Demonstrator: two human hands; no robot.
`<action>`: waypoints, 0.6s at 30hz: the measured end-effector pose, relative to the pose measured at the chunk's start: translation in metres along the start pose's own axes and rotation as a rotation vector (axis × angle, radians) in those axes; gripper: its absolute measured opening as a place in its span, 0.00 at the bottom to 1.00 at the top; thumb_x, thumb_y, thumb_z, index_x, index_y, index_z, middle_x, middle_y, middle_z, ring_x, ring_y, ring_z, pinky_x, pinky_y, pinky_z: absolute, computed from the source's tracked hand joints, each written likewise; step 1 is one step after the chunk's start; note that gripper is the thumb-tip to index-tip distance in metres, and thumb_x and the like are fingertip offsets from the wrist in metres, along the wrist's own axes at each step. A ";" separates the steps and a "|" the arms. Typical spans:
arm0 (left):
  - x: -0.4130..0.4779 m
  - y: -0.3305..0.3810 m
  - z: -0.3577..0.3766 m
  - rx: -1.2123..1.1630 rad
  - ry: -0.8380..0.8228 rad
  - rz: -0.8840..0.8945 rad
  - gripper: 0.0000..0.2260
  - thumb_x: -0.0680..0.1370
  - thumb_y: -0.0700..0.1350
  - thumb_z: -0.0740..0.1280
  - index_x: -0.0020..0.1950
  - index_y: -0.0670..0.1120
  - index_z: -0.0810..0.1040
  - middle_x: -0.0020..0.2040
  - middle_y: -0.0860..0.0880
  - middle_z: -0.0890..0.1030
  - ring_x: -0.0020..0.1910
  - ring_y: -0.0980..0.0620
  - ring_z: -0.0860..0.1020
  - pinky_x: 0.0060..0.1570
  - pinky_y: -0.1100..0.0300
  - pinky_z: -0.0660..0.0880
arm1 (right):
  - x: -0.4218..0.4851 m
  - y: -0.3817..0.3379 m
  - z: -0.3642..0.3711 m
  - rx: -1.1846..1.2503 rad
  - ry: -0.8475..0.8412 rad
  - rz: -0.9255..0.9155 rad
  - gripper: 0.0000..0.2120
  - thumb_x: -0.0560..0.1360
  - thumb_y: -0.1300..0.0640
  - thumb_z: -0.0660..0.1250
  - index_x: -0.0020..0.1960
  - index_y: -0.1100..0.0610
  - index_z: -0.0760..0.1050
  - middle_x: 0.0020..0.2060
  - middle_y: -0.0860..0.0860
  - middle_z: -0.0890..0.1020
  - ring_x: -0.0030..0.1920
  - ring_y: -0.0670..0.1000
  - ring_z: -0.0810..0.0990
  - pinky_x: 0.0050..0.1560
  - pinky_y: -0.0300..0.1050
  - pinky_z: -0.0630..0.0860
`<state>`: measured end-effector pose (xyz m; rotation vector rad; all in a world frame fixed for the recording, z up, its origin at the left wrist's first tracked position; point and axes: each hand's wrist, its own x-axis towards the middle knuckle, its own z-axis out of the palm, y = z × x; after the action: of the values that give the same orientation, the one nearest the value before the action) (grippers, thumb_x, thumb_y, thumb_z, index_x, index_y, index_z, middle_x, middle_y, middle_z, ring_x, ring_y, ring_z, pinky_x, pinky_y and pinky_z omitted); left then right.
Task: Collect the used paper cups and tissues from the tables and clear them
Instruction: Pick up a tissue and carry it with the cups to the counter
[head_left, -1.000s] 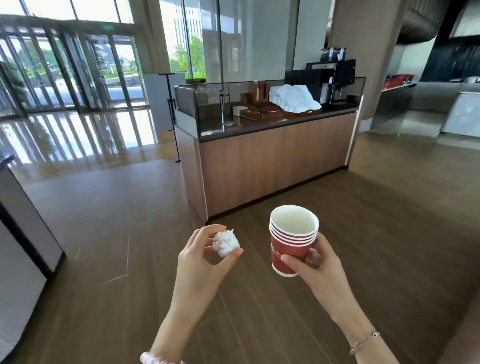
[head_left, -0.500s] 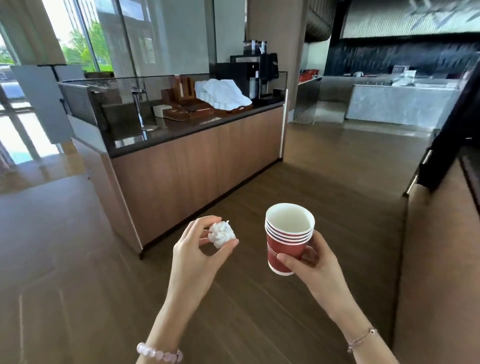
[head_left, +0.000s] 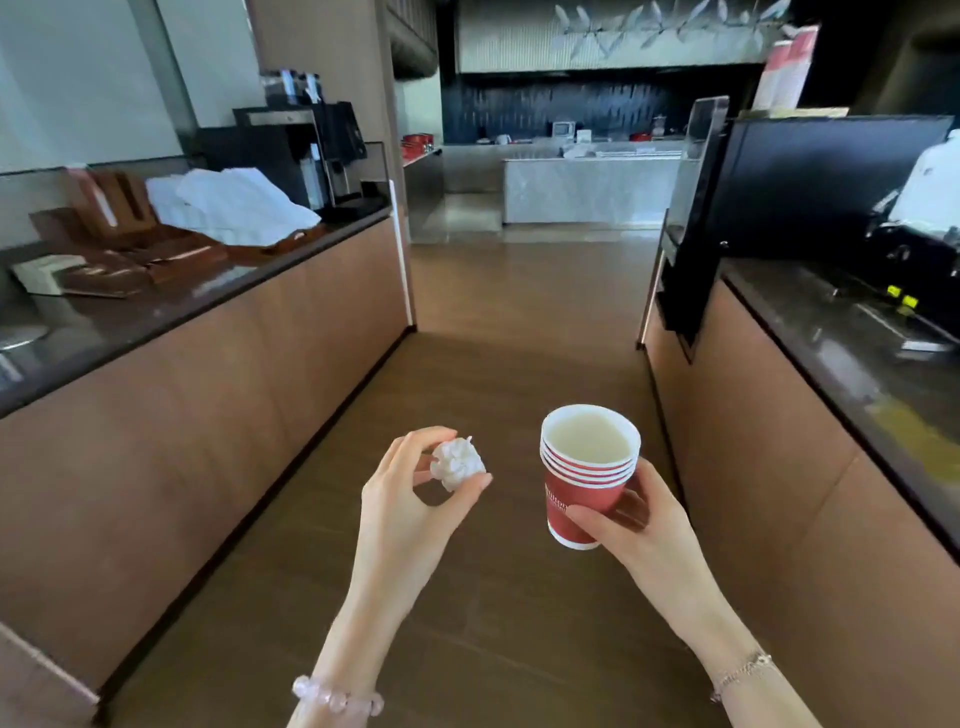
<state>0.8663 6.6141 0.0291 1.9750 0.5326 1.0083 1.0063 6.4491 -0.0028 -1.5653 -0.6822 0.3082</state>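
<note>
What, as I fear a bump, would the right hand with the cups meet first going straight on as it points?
Nothing close: the right hand, gripping the cup stack, points up the aisle floor, right of the tissue; maybe the left counter later, depth unclear.

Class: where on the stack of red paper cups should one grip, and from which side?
Grip the stack of red paper cups round the outer cup's wall, below the nested rims, from the side: it stands upright, mouth open, as the right hand holds it.
</note>
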 end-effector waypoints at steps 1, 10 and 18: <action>0.011 -0.006 0.007 -0.016 -0.027 -0.001 0.15 0.68 0.47 0.75 0.51 0.59 0.77 0.50 0.63 0.78 0.50 0.61 0.78 0.47 0.74 0.71 | 0.007 0.002 -0.002 -0.005 0.029 0.006 0.24 0.66 0.60 0.76 0.57 0.45 0.72 0.47 0.35 0.82 0.48 0.37 0.81 0.42 0.27 0.74; 0.098 -0.031 0.102 -0.129 -0.250 0.032 0.17 0.67 0.47 0.76 0.50 0.61 0.76 0.49 0.64 0.78 0.49 0.63 0.78 0.45 0.73 0.72 | 0.076 0.033 -0.052 -0.005 0.273 0.051 0.25 0.67 0.62 0.76 0.60 0.47 0.72 0.49 0.39 0.83 0.50 0.40 0.82 0.44 0.28 0.75; 0.190 -0.039 0.209 -0.169 -0.348 0.116 0.17 0.67 0.43 0.77 0.49 0.60 0.76 0.48 0.63 0.79 0.49 0.61 0.78 0.46 0.75 0.71 | 0.170 0.071 -0.114 -0.017 0.422 0.063 0.27 0.66 0.59 0.77 0.61 0.47 0.71 0.49 0.41 0.83 0.50 0.40 0.81 0.43 0.30 0.76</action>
<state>1.1474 6.6616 0.0152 1.9874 0.1380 0.7282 1.2220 6.4575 -0.0235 -1.6041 -0.3077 0.0134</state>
